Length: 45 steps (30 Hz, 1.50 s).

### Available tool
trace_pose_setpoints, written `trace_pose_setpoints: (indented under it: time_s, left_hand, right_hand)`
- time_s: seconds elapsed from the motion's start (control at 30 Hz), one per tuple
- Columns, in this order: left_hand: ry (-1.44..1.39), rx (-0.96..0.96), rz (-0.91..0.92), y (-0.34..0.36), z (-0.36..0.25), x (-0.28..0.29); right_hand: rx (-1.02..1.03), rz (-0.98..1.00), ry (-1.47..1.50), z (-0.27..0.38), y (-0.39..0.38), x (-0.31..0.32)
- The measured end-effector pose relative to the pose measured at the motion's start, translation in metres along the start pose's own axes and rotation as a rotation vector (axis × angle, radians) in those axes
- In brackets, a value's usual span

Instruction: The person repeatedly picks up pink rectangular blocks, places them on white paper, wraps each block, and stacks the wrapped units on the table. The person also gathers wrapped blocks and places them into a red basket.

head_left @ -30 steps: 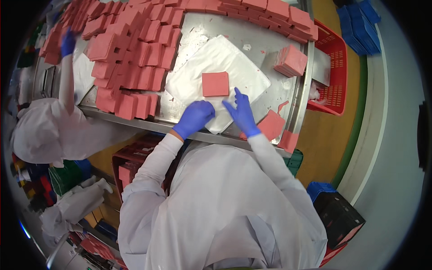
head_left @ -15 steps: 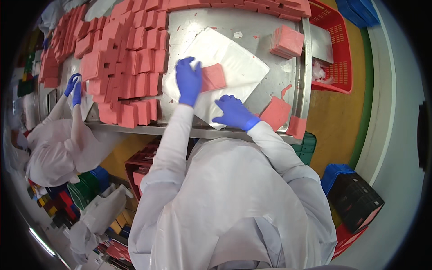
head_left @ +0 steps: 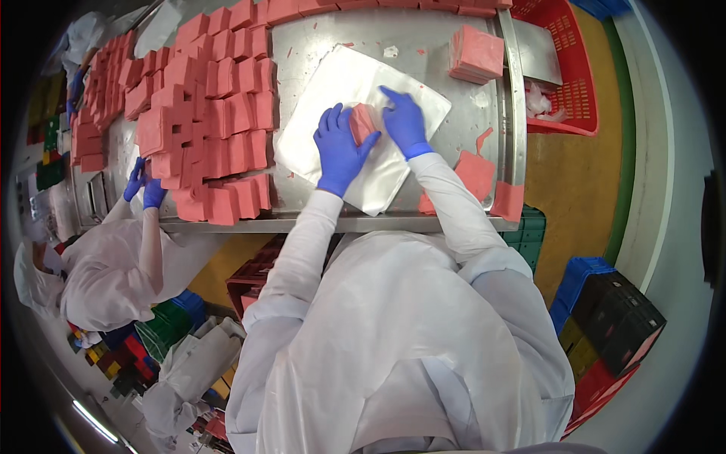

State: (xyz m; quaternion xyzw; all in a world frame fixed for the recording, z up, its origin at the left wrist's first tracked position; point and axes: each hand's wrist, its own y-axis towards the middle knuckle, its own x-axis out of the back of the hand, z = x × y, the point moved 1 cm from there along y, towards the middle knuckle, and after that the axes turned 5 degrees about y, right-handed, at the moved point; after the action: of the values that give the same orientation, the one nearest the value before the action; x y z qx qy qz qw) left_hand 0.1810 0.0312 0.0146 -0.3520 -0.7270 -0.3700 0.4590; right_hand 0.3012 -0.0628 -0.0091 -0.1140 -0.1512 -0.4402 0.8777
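Observation:
On the steel table lie white plastic sheets, fanned slightly at their corners. A pink slab rests on them, partly covered by my left hand in a blue glove. That hand's fingers are spread, with the slab showing between forefinger and thumb. Just right of the slab, my right hand, also gloved in blue, is over the sheets with its forefinger stretched out and its other fingers partly bent. Beyond my right forearm lies a loose pink slab with ragged edges.
Rows of stacked pink slabs fill the table's left side. A small stack stands at the right. Another pink piece drapes over the steel rim. A red crate stands beyond the table. At left, a co-worker's gloved hands are at the table.
My right hand has moved up and leftward onto the sheets beside the slab. My left hand has shifted right and slightly down, covering more of the slab. The co-worker's hands have moved lower.

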Motion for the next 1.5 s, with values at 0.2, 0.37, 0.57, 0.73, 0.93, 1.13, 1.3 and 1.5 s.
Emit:
trace_pose_setpoints:
  time_s: [0.2, 0.37, 0.57, 0.73, 0.93, 1.13, 1.3, 1.5]
  left_hand:
    - [-0.794, 0.586, -0.241, -0.004, 0.025, -0.026]
    - [-0.753, 0.675, 0.065, -0.052, 0.097, 0.017]
    - [-0.565, 0.706, -0.016, -0.048, 0.09, 0.029]
    - [-1.187, 0.839, -0.134, -0.024, 0.033, 0.008]
    - [0.021, -0.138, -0.023, -0.028, -0.026, 0.017]
    - [-0.964, 0.573, -0.005, 0.044, 0.039, -0.02]
    - [-0.457, 0.361, 0.461, 0.066, 0.068, 0.003]
    - [-0.188, -0.011, 0.046, -0.012, 0.01, 0.015]
  right_hand:
    - [0.244, 0.069, -0.114, 0.062, -0.023, -0.04]
    - [0.598, 0.172, -0.514, 0.03, -0.056, -0.054]
    - [0.579, 0.074, -0.812, 0.029, -0.049, -0.084]
    - [0.413, 0.144, -0.293, 0.036, -0.048, -0.071]
    - [0.134, -0.119, -0.105, 0.003, -0.003, -0.031]
    - [0.267, -0.131, -0.008, -0.002, 0.01, -0.046]
    - [0.131, -0.099, 0.155, -0.01, 0.014, -0.049]
    - [0.144, -0.137, 0.148, -0.009, 0.008, -0.045]
